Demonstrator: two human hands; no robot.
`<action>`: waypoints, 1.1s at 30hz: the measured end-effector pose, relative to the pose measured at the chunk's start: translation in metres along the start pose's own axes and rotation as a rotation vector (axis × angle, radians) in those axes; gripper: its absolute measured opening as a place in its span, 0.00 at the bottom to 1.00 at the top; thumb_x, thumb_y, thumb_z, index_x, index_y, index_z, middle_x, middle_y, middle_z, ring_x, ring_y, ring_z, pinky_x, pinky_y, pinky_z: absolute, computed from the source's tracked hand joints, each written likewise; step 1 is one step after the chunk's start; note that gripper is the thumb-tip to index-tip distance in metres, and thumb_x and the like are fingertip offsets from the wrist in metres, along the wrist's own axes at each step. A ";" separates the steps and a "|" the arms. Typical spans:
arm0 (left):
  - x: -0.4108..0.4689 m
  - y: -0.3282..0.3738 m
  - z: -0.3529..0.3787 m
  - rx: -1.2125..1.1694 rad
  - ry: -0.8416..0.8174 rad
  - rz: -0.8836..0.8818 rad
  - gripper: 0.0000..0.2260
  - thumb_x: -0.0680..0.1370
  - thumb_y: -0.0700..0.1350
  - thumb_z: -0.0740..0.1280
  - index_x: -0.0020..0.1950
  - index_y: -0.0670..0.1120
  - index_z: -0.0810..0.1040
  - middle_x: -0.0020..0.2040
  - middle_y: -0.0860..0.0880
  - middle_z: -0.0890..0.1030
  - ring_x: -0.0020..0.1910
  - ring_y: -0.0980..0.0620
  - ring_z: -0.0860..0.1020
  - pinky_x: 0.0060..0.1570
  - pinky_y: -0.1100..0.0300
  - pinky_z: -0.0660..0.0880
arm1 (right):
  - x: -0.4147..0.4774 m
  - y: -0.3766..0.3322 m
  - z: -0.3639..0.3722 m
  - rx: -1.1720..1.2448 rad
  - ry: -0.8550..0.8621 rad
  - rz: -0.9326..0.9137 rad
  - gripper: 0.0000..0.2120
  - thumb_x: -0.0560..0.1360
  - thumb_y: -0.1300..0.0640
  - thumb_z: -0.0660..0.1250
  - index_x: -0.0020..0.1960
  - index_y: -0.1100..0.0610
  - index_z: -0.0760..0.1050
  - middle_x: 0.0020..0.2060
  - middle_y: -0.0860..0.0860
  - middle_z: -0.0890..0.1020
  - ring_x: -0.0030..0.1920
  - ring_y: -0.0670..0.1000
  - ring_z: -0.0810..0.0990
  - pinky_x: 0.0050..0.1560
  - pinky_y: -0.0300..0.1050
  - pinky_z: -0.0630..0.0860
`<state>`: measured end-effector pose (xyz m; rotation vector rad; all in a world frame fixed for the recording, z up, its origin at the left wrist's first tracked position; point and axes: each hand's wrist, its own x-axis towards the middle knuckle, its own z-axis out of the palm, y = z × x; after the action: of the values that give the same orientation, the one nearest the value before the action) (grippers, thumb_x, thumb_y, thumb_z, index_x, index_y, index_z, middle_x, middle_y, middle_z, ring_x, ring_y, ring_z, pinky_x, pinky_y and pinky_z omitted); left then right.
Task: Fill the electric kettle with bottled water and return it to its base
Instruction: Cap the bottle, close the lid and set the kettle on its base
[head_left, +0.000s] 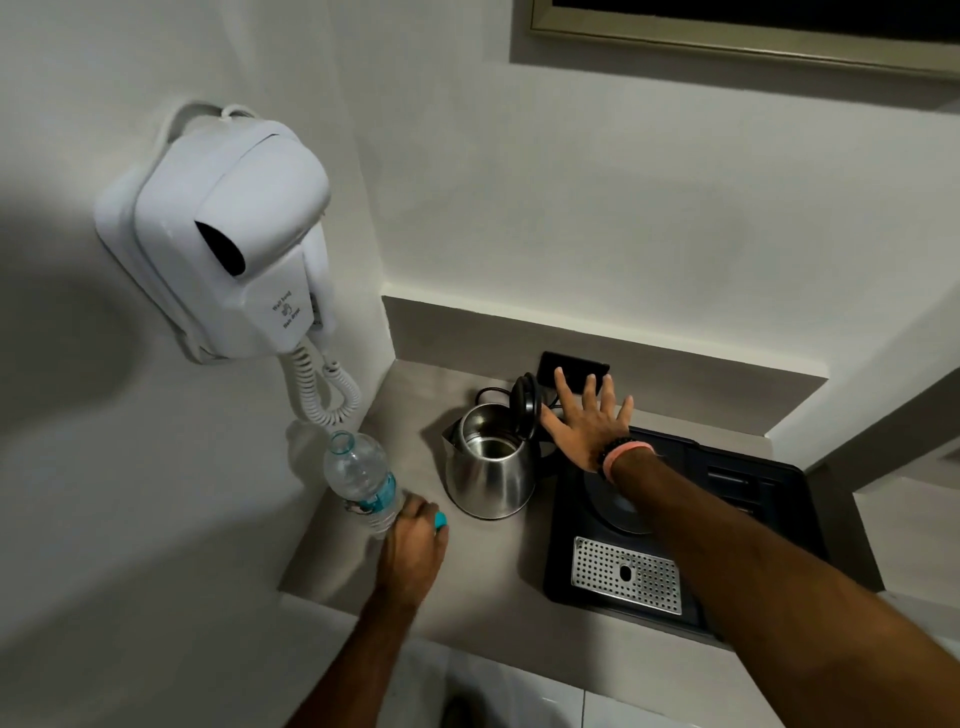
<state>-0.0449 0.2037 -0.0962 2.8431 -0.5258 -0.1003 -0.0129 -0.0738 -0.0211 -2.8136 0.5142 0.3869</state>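
A steel electric kettle stands on the grey counter, off its base, with its black lid flipped up. My right hand hovers flat with spread fingers just right of the lid, holding nothing. The round kettle base lies in a black tray, partly under my right forearm. My left hand grips a clear plastic water bottle by its lower end, tilted, uncapped mouth up toward the wall. A turquoise bottle cap sits pinched in the same hand.
A white wall-mounted hair dryer with a coiled cord hangs just above the bottle. A black wall socket lies behind the kettle. A perforated metal drip grate lies at the tray's front. The counter edge runs near me.
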 end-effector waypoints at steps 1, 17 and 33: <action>0.000 0.006 -0.018 -0.104 0.102 0.014 0.14 0.80 0.45 0.68 0.63 0.41 0.78 0.62 0.43 0.78 0.59 0.44 0.77 0.61 0.54 0.73 | -0.001 0.000 -0.001 -0.002 -0.007 -0.002 0.42 0.69 0.25 0.35 0.78 0.41 0.34 0.80 0.60 0.42 0.78 0.63 0.36 0.73 0.71 0.36; 0.007 -0.029 -0.128 -0.316 0.688 -0.182 0.06 0.72 0.37 0.76 0.48 0.39 0.85 0.47 0.42 0.85 0.45 0.42 0.82 0.52 0.53 0.75 | 0.001 0.001 0.000 0.024 -0.027 -0.004 0.44 0.66 0.23 0.32 0.77 0.39 0.33 0.80 0.59 0.42 0.78 0.62 0.35 0.72 0.70 0.34; 0.000 -0.028 -0.131 -0.504 0.559 -0.286 0.19 0.77 0.39 0.72 0.68 0.40 0.76 0.63 0.40 0.80 0.61 0.38 0.79 0.61 0.47 0.73 | 0.003 0.001 0.003 0.057 -0.026 -0.013 0.43 0.68 0.24 0.34 0.78 0.41 0.33 0.80 0.59 0.42 0.78 0.62 0.36 0.73 0.69 0.35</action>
<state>-0.0204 0.2595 0.0237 2.2827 0.0300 0.4364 -0.0113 -0.0748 -0.0252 -2.7523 0.4932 0.3996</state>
